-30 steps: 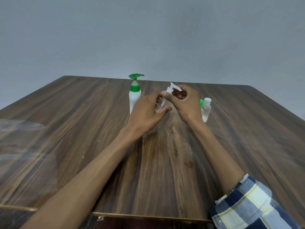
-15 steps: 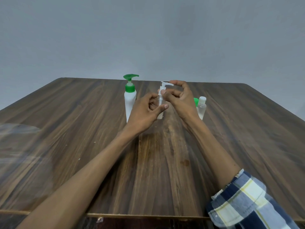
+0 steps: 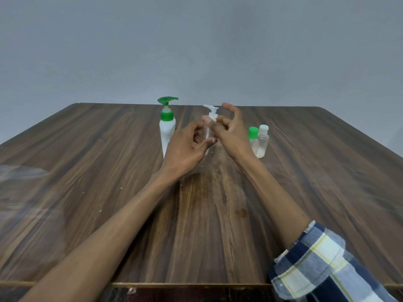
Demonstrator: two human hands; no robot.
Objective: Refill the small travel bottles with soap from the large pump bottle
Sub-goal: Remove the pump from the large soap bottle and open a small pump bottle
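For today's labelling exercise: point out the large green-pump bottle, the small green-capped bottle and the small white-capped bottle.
large green-pump bottle (image 3: 166,131): head view, white body.
small green-capped bottle (image 3: 253,132): head view, green cap.
small white-capped bottle (image 3: 262,142): head view, clear body.

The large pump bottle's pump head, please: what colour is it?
Green, clearest in the head view: pump head.

Both forearms reach forward; left hand (image 3: 187,149) and right hand (image 3: 231,129) curled, seemingly pinching.
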